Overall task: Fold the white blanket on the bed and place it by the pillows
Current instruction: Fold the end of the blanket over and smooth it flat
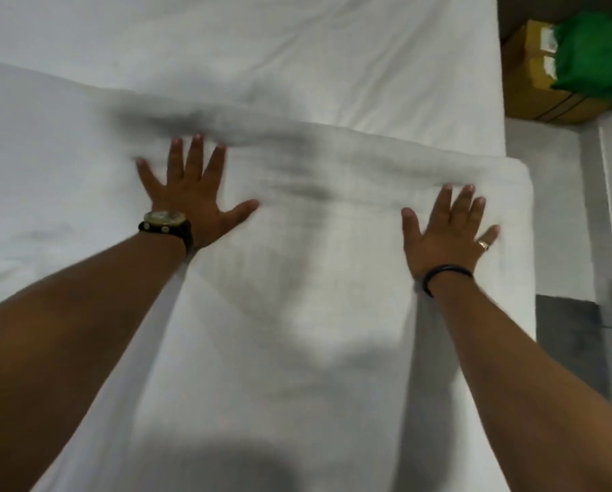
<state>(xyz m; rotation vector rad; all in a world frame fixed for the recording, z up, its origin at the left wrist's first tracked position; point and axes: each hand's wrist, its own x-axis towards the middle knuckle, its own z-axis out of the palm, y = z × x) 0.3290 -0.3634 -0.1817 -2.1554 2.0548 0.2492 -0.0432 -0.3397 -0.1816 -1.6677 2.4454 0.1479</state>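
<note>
So the soft white fabric blanket point(315, 278) is being pressed flat on the white-sheeted bed point(297, 47), folded into a long, thick rectangular slab running from the near edge out toward the middle of the mattress. Its far edge is showing as a rounded, padded fold, blurred and shadowed in grey, and its right side is lying along the bed's right edge, with a soft rounded corner at the far right. The cloth is looking smooth and matte, with only faint creases.

The left hand point(194, 193) is being laid palm-down near the far-left part of the fold, fingers straight and splayed wide, nothing being gripped. A chunky gold-faced wristwatch on a black strap point(166, 223) is being worn on that wrist. The right hand point(446, 236) is being pressed flat at the far-right corner of the blanket the same way, fingers spread and released, with a metal ring point(484, 245) on one finger and a thin black band point(443, 275) round the wrist.

Beyond the bed on the far right, a yellowish cardboard box point(532, 87) is being partly covered by a crumpled bright green cloth point(596, 51). Pillows aren't being picked up in this view.
</note>
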